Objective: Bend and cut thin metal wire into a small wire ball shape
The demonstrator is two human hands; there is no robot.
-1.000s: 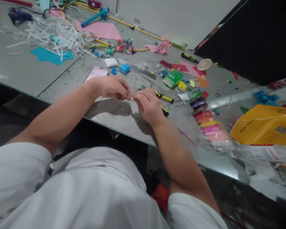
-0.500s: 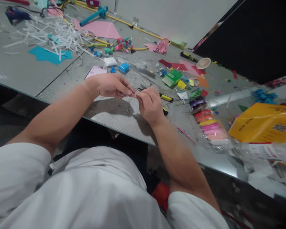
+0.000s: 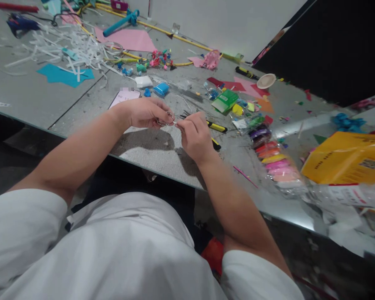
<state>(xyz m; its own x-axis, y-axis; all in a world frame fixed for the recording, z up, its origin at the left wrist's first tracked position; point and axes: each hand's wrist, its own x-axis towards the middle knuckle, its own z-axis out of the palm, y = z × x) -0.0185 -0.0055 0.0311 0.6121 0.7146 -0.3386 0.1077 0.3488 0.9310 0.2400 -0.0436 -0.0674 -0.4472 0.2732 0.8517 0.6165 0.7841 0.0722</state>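
Over the table's front edge, my left hand (image 3: 145, 112) is closed in a pinch on a thin, shiny metal wire piece (image 3: 167, 119) with a ring-like loop. My right hand (image 3: 196, 135) faces it, thumb and fingertips pinched on the short end of the same piece, so the fingertips nearly meet. The piece is too small to make out fully. Behind the left wrist lies a phone (image 3: 125, 96) with a lit screen showing digits. By the right hand, a yellow-and-black cutter knife (image 3: 217, 126) lies on the table, another yellow-and-black tool partly hidden behind the hand.
Shredded white paper (image 3: 70, 43) covers the back left, near a blue paper piece (image 3: 65, 75). Small coloured charms (image 3: 159, 59) lie at the back. A blue clay packet (image 3: 161, 88) and a green packet (image 3: 225, 101) sit mid-table. Coloured clay packs (image 3: 278, 164) and a yellow bag (image 3: 346, 160) are right.
The fingertips have drawn slightly apart, and more of the metal loop shows above the left fingers. Both hands otherwise stay in nearly the same place.
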